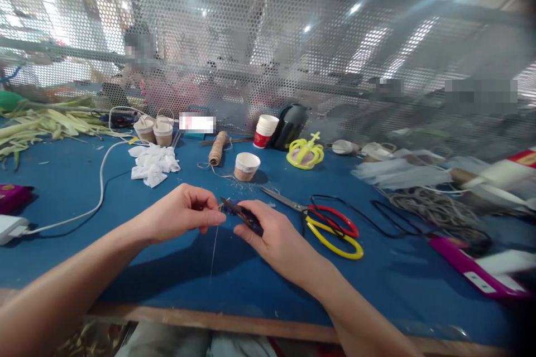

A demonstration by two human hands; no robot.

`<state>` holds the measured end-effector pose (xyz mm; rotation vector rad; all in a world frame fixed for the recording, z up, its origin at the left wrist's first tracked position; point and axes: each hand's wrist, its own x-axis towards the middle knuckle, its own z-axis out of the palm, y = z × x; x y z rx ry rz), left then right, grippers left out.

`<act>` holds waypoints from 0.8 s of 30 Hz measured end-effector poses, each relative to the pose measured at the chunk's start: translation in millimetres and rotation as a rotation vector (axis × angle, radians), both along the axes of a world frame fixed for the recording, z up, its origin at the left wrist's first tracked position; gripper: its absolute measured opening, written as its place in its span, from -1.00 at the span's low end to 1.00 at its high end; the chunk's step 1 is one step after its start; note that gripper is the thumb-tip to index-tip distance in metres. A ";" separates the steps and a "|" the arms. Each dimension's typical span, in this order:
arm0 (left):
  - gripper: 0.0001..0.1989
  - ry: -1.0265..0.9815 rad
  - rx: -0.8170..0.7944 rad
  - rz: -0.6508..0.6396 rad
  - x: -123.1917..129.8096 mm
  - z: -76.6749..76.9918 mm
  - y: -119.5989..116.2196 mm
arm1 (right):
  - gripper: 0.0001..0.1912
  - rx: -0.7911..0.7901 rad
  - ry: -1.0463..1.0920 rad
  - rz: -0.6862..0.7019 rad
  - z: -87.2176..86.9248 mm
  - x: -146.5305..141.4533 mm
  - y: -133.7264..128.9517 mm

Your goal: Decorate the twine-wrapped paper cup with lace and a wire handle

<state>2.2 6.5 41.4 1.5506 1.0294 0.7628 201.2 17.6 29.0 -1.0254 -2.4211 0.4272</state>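
Observation:
My left hand (195, 211) pinches a thin pale thread (215, 245) between thumb and fingers, and its loose end hangs toward the table. My right hand (278, 240) is closed around a pair of dark snips (247, 216), whose tips point left, close to the thread and my left fingertips. Something small and dark blue by the snips is partly hidden, so I cannot make out what it is. Behind my hands stands a small cup wrapped in a brown band (246, 167). Large scissors (318, 220) with red and yellow handles lie to the right of my right hand.
A twine spool (218, 148), white crumpled cloth (154, 164), stacked paper cups (265, 131) and a yellow crown-shaped piece (305, 152) stand farther back. Corn husks (50, 128) lie far left. Grey cord (431, 209) and a purple power strip (473, 268) are right. Perforated metal panel (234, 50) rises behind.

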 end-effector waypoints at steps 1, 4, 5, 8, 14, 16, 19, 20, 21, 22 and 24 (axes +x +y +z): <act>-0.77 -0.009 -0.018 -0.006 -0.4 0.1 0.1 | -0.67 -0.008 -0.003 0.005 0.5 0.5 -0.3; -0.76 -0.061 -0.113 -0.030 -2.2 0.3 0.7 | -0.63 -0.020 -0.024 0.027 1.2 1.8 -0.5; -0.76 -0.087 -0.151 -0.035 -2.9 0.3 1.0 | -0.62 -0.019 -0.032 0.034 1.3 2.1 -0.3; -0.76 -0.154 -0.243 -0.040 -4.6 0.3 1.8 | -0.60 -0.010 -0.043 0.043 1.2 2.2 0.4; -0.76 -0.156 -0.250 -0.061 -5.1 0.2 0.2 | -0.62 -0.008 -0.029 0.046 0.3 1.8 0.5; -0.77 -0.134 -0.200 -0.062 -4.2 0.3 -0.8 | -0.64 -0.014 -0.015 0.049 0.1 1.8 0.1; -0.79 -0.096 -0.117 -0.050 -2.9 1.3 -1.7 | -0.67 -0.061 0.007 0.073 1.2 1.6 -1.0; -0.79 -0.084 -0.095 -0.048 -2.8 1.8 -1.9 | -0.68 -0.082 0.009 0.079 1.9 1.6 -1.4; -0.80 -0.073 -0.075 -0.050 -2.9 2.2 -1.9 | -0.68 -0.099 0.008 0.080 2.7 1.5 -1.7; -0.80 -0.065 -0.060 -0.056 -3.3 2.5 -1.8 | -0.68 -0.112 0.004 0.078 3.5 1.5 -2.0; -0.80 -0.048 -0.044 -0.067 -4.4 2.8 -1.2 | -0.67 -0.128 -0.008 0.073 5.0 1.5 -2.2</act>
